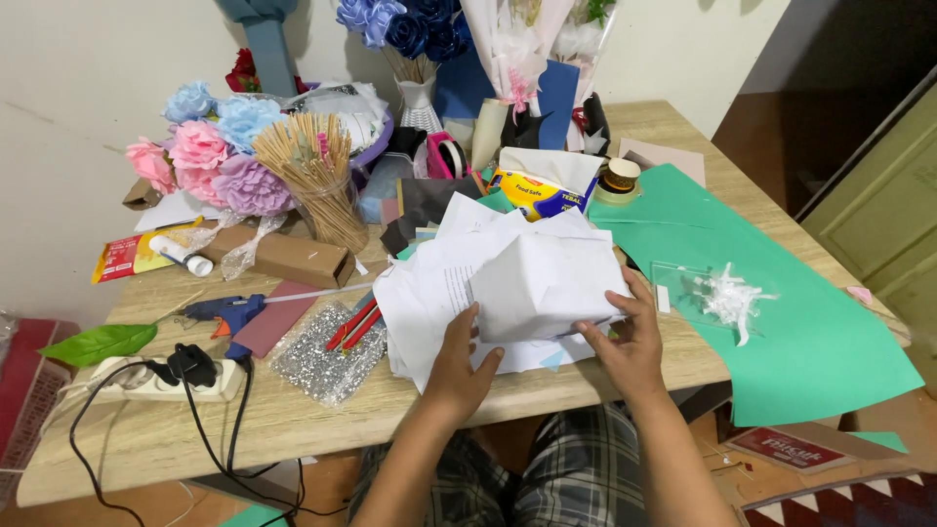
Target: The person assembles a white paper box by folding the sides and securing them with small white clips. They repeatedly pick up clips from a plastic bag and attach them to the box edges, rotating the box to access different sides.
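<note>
While the wooden tabletop [293, 420] is crowded with craft things, a big green paper sheet [810, 342] lies on its right side and a folded white paper [542, 283] sits near the front edge on a pile of white sheets. Both hands hold that paper, the left hand [459, 363] with fingers on its lower left edge and the right hand [625, 342] wrapped around its lower right corner. A blue glue gun [226, 312] lies well apart to the left, near a jar of wooden sticks [317, 176] and paper flowers [210, 156].
</note>
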